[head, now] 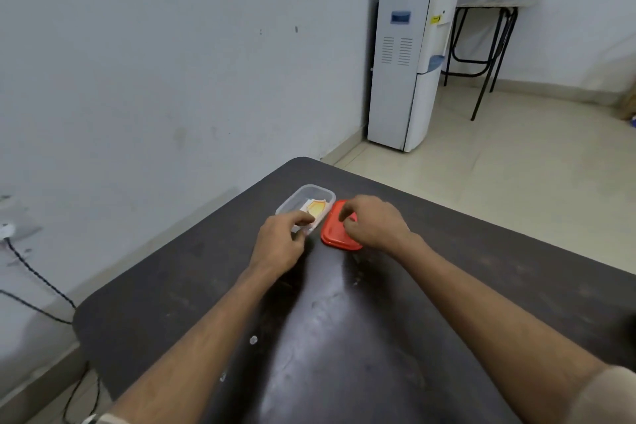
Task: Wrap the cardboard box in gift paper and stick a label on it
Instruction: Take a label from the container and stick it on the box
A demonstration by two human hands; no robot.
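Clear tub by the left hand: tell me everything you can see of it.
The clear tub is a small, rounded-rectangular container of translucent plastic, open and upright on the dark table near its far corner. Inside lies a white sheet bearing a yellow-orange shield-shaped label. The left hand pinches its near end between thumb and forefinger. The red lid lies flat just to its right; whether they touch is unclear.

The right hand [375,224] hides part of the red lid [332,234]; the left hand [278,244], the container [311,188] corner. The label [316,207] (orange) is blurred.
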